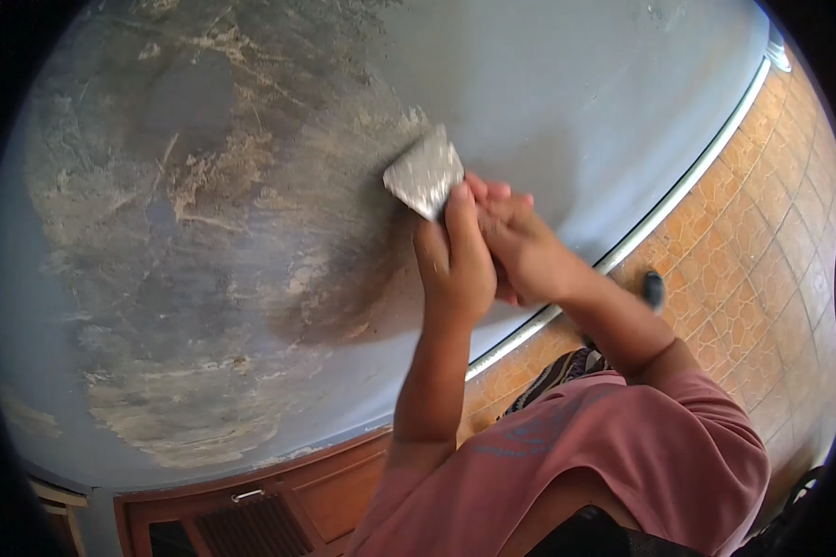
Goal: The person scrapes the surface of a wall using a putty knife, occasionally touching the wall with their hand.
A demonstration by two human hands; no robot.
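A scraper with a broad, pale-smeared metal blade lies against the wall, where bare rough patches meet grey-blue paint. My left hand is closed around it close to the blade, fingers pressed along the blade's base. Against it, my right hand is closed too, gripping the same tool from the right side. Both hands hide the handle.
Peeled patches spread over the wall's left part. Along the wall's foot runs a pale edge strip, beside an orange tiled floor. A brown wooden door is at lower left. A dark shoe tip shows on the tiles.
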